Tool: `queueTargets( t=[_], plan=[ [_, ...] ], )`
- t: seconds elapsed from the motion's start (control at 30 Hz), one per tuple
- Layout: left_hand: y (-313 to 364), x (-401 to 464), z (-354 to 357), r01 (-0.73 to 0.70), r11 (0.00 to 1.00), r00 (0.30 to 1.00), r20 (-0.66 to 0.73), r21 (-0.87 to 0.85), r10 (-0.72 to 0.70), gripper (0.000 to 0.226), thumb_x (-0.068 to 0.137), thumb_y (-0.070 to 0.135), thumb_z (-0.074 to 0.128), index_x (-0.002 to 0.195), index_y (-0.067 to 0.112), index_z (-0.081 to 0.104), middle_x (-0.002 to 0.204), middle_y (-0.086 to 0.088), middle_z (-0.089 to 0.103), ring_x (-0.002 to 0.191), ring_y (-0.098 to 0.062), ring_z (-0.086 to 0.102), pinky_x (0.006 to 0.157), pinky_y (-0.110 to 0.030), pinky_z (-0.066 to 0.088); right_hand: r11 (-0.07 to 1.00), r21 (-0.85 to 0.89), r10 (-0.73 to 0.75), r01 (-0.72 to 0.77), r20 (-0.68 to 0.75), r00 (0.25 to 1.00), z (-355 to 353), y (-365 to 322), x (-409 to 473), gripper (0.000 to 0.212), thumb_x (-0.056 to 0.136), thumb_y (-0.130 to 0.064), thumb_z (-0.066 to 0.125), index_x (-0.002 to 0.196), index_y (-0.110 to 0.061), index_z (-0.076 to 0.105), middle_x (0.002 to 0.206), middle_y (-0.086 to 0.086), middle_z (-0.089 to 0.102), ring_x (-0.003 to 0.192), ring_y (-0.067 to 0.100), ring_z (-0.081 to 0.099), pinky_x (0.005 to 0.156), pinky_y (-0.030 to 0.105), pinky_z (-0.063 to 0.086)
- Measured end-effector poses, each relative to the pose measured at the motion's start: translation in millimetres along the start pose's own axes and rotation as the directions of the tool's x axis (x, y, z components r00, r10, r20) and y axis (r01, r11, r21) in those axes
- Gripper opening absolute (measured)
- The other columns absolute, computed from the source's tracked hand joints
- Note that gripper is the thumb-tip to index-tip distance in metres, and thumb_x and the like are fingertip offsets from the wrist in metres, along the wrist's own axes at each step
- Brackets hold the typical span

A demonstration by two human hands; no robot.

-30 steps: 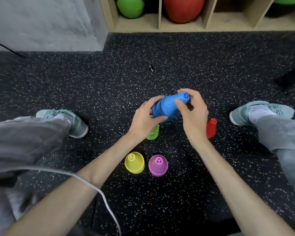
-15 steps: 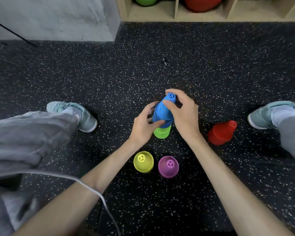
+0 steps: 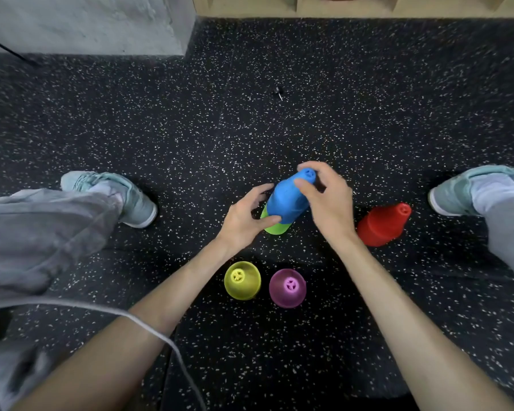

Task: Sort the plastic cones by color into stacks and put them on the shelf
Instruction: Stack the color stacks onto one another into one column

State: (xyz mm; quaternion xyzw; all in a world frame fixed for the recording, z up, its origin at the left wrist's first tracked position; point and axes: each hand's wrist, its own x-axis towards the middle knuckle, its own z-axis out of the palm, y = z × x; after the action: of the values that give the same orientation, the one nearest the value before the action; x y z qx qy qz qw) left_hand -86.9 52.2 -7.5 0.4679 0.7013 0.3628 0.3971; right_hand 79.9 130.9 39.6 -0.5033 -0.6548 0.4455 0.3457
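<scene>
While both hands grip it, blue stack (image 3: 288,200) tilts over green cone (image 3: 275,226).

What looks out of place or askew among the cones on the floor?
The red cones lean over to the right instead of standing upright like the yellow cone and purple cone. The blue cones, held tilted in both hands, hang over the green cone, a different color.

Black rubber floor (image 3: 190,137) with white speckles fills view. Grey concrete wall (image 3: 86,22) at top left, corner jutting forward. Pale wooden shelf unit (image 3: 353,8) along top edge, divided into compartments. Small dark object (image 3: 278,92) on floor. Even light.
</scene>
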Motion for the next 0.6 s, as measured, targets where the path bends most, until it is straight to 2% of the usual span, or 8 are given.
queueTargets(
  t=[0.1,0.2,0.3,0.37,0.43,0.6],
  plan=[
    [-3.3,5.7,4.8,0.039,0.999,0.999,0.03,-0.012,-0.039,0.071,0.083,0.02,0.084,0.143,0.037,0.051,0.131,0.0,0.058,0.126,-0.017,0.054,0.11,-0.036,0.047,0.998,0.038,0.059,-0.056,-0.076,0.995,-22.8,18.6,4.9,0.022,0.089,-0.018,0.064,0.108,-0.031,0.067,0.109,-0.018,0.071,0.103,0.003,0.064,0.095,0.049,0.052],
    [-9.1,9.9,12.2,0.065,0.997,0.995,0.079,-0.028,-0.062,0.065,0.085,0.017,0.083,0.141,0.033,0.053,0.128,0.001,0.057,0.121,-0.013,0.056,0.106,-0.026,0.047,0.992,0.06,0.12,-0.114,-0.104,0.987,-36.9,32.5,1.2,0.021,0.094,-0.021,0.059,0.109,-0.035,0.064,0.112,-0.016,0.069,0.103,0.008,0.063,0.096,0.054,0.052],
    [-12.5,14.4,20.8,0.071,0.997,0.995,0.072,-0.014,-0.069,0.062,0.085,0.015,0.082,0.14,0.028,0.057,0.119,0.012,0.06,0.121,-0.006,0.054,0.109,-0.029,0.046,0.993,0.047,0.109,-0.105,-0.106,0.988,-39.1,38.9,-5.7,0.021,0.098,-0.022,0.052,0.113,-0.035,0.059,0.108,-0.021,0.065,0.099,0.012,0.061,0.094,0.058,0.051],
    [-14.4,18.8,26.5,0.064,0.998,0.996,0.055,0.0,-0.064,0.06,0.083,0.018,0.084,0.137,0.03,0.059,0.118,0.018,0.063,0.121,-0.005,0.055,0.109,-0.034,0.047,0.989,0.057,0.141,-0.137,-0.074,0.987,-38.0,40.2,-9.9,0.022,0.101,-0.023,0.048,0.115,-0.037,0.056,0.104,-0.032,0.062,0.099,0.012,0.061,0.095,0.058,0.051],
    [-14.2,23.0,30.9,0.059,0.998,0.998,0.036,0.008,-0.059,0.058,0.082,0.023,0.085,0.134,0.03,0.061,0.121,0.013,0.066,0.118,-0.004,0.057,0.107,-0.034,0.048,0.981,0.076,0.183,-0.18,-0.04,0.982,-38.0,43.0,-13.1,0.023,0.102,-0.022,0.049,0.118,-0.038,0.052,0.098,-0.041,0.059,0.101,0.011,0.061,0.097,0.055,0.052],
    [-5.3,24.1,37.4,0.031,0.998,0.999,0.016,0.047,-0.032,0.053,0.083,0.022,0.084,0.132,0.028,0.063,0.117,0.009,0.067,0.104,0.001,0.056,0.095,-0.023,0.046,0.977,0.111,0.188,-0.183,-0.03,0.982,-44.9,45.4,-14.6,0.027,0.101,-0.019,0.053,0.121,-0.036,0.052,0.099,-0.039,0.059,0.106,0.013,0.063,0.097,0.053,0.053]
  ],
)
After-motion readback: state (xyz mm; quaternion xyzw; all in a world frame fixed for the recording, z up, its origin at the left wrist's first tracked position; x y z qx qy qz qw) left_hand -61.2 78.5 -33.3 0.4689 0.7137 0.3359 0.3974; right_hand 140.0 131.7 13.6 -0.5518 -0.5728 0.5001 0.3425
